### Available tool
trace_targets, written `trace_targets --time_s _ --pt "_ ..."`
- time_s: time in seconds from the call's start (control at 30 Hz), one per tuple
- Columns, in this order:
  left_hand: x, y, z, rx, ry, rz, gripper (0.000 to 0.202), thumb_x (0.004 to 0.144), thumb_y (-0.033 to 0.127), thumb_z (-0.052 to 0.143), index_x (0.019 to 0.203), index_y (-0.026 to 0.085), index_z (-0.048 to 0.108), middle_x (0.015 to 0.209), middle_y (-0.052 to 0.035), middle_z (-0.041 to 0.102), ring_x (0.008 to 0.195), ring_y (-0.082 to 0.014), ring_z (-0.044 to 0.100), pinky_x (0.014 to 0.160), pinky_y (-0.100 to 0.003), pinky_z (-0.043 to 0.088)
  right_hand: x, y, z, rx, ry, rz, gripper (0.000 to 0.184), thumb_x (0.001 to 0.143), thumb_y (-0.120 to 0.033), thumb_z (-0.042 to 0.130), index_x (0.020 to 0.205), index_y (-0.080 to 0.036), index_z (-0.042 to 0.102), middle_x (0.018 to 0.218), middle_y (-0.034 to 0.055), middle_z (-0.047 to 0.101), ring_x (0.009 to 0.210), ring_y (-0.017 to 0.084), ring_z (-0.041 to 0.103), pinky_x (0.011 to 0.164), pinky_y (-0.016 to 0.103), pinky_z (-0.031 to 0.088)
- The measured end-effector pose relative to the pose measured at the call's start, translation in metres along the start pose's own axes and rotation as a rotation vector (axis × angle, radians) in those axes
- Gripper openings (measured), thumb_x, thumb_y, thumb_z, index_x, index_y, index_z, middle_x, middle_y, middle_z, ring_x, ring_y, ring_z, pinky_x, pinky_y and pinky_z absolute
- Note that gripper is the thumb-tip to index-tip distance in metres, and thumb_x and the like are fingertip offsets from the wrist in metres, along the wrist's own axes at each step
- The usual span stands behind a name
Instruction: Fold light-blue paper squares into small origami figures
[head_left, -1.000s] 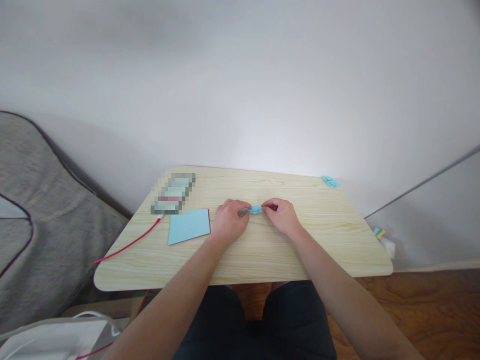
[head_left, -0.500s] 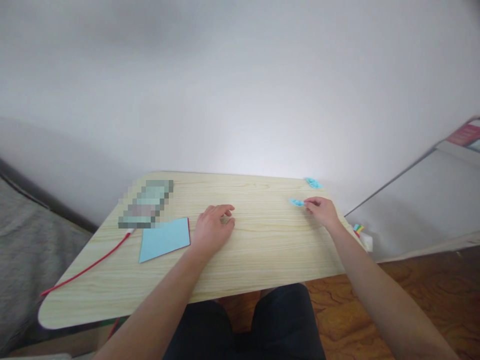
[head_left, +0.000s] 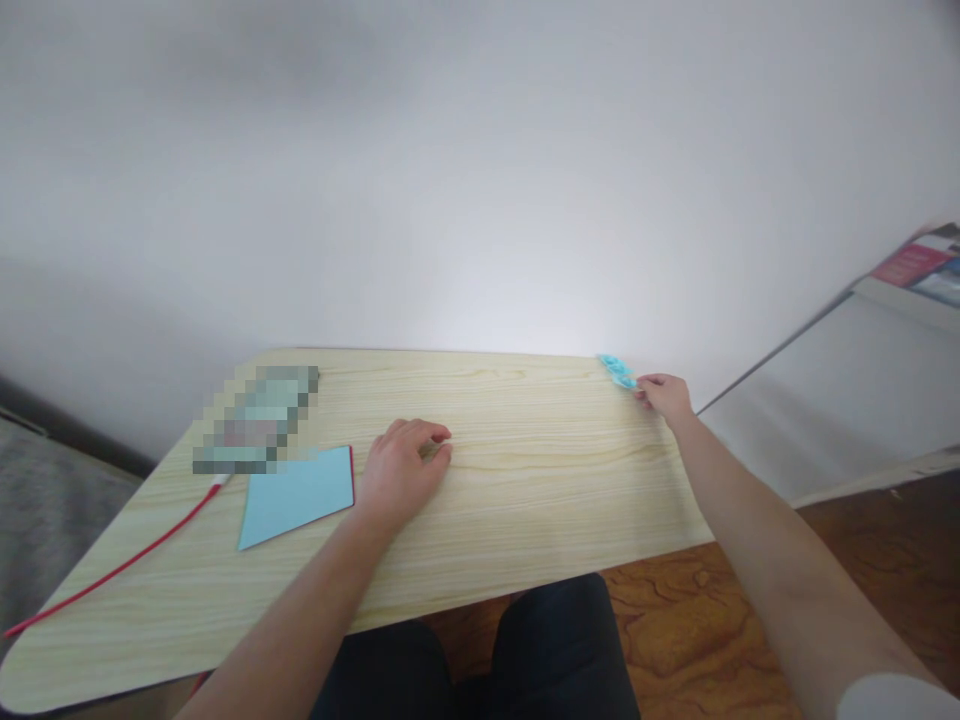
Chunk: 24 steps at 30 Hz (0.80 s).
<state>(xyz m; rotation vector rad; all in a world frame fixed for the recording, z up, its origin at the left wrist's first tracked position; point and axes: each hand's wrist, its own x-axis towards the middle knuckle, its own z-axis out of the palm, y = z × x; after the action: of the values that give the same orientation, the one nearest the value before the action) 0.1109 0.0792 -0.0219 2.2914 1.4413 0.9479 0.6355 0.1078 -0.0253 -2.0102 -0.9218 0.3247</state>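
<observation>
My right hand (head_left: 666, 397) reaches to the far right corner of the table, its fingertips pinching a small light-blue folded paper boat (head_left: 624, 382). Just behind that boat, close to the wall, lies a second light-blue folded paper piece (head_left: 609, 362); the two overlap in view, and I cannot tell whether they touch. My left hand (head_left: 406, 465) rests on the wood-grain tabletop (head_left: 525, 480), fingers loosely curved, thumb apart, holding nothing. Left of it sits a flat light-blue sheet or pad of paper (head_left: 300, 495) with a red edge.
A blurred-out phone-like device (head_left: 259, 420) lies at the table's left, with a red cable (head_left: 131, 557) running off the near left edge. A white wall (head_left: 480, 200) borders the back. On the right stands a rack (head_left: 907, 285) holding printed items.
My right hand has carried the paper boat right and back, up to the other folded piece. My left hand stays on the table while the view has shifted slightly right.
</observation>
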Motion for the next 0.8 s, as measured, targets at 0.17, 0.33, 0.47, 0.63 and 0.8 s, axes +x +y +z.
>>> trace_targets --time_s 0.17,0.33,0.47,0.63,0.8 --pt "0.001 -0.001 0.001 0.014 -0.001 0.005 0.016 0.087 0.032 0.058 0.093 0.025 0.071 0.096 -0.0031 0.074 0.099 -0.0250 0.064 0.092 -0.040 0.050 0.011 0.002 0.000 -0.021 -0.011 -0.002 0.020 0.076 -0.022 0.069 0.092 -0.013 0.077 0.081 0.0099 0.078 0.066 0.021 0.073 0.047 0.023 0.054" --pt "0.002 -0.001 0.000 0.012 -0.004 0.012 0.016 0.088 0.033 0.058 0.093 0.025 0.071 0.096 -0.0030 0.074 0.099 -0.0249 0.063 0.090 -0.040 0.050 0.018 0.002 0.001 -0.029 -0.018 -0.004 0.021 0.076 -0.023 0.070 0.094 -0.014 0.077 0.089 0.0105 0.079 0.065 0.020 0.073 0.048 0.023 0.053" --pt "0.002 0.000 0.000 0.008 0.000 0.016 0.016 0.088 0.032 0.058 0.093 0.025 0.071 0.096 -0.0030 0.074 0.098 -0.0250 0.063 0.089 -0.040 0.049 0.021 0.002 0.003 -0.041 -0.021 -0.007 0.023 0.075 -0.023 0.071 0.096 -0.013 0.077 0.092 0.0116 0.079 0.062 0.018 0.072 0.046 0.021 0.051" --pt "0.001 0.000 -0.001 0.011 -0.003 0.008 0.015 0.088 0.033 0.059 0.093 0.025 0.071 0.097 -0.0029 0.074 0.099 -0.0253 0.063 0.090 -0.040 0.049 0.024 0.002 0.005 -0.054 -0.008 -0.010 0.026 0.076 -0.023 0.069 0.098 -0.013 0.077 0.093 0.0128 0.078 0.060 0.017 0.071 0.043 0.020 0.046" --pt "0.001 0.000 0.000 0.009 -0.005 0.004 0.015 0.088 0.032 0.059 0.094 0.025 0.071 0.097 -0.0028 0.074 0.100 -0.0253 0.063 0.091 -0.040 0.050 0.024 0.001 0.007 -0.055 0.006 -0.015 0.030 0.076 -0.023 0.068 0.103 -0.012 0.076 0.097 0.0142 0.078 0.059 0.017 0.070 0.041 0.019 0.043"
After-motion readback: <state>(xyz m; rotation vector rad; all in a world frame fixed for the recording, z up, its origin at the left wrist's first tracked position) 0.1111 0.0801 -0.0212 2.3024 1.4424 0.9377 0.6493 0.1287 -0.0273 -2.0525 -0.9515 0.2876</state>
